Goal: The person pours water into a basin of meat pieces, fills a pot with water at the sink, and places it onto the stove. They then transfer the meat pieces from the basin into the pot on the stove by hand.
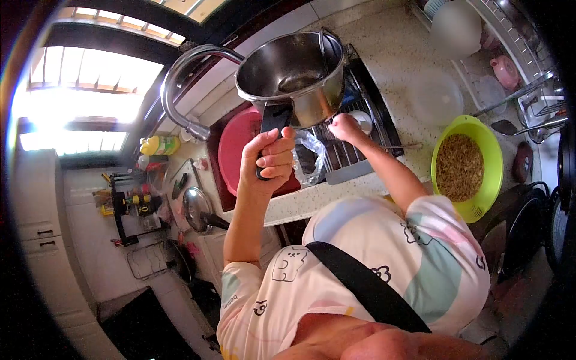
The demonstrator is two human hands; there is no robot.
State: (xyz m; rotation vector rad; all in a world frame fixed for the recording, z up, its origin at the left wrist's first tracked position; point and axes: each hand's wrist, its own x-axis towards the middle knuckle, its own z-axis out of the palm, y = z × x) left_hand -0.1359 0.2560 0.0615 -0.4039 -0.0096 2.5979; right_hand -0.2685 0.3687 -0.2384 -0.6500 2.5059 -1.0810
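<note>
So the left hand (267,155) had its fingers wrapped around the black handle (276,114) of a deep stainless steel pot (312,107), properly clamped on, with the pot's body just beyond the grip and its open mouth facing up. A thin metal piece (323,53) stuck up at the rim on the far right of the grip. The right hand (346,128) was curled up just below the pot's side, off to the right of the grip, but I honestly couldn't tell if it was closed on anything. A red basin (231,157) sat just left of the grip, with the curved faucet (170,90) further out past it. Right of the grip were a clear plastic bag (315,174) and then a wire rack (347,157), with a white bowl (362,120) right by the right hand. A lime green colander (494,159) full of brown, grainy stuff (459,168) was well off to the right, and a glass lid (197,207) lay down to the left of the grip.
</note>
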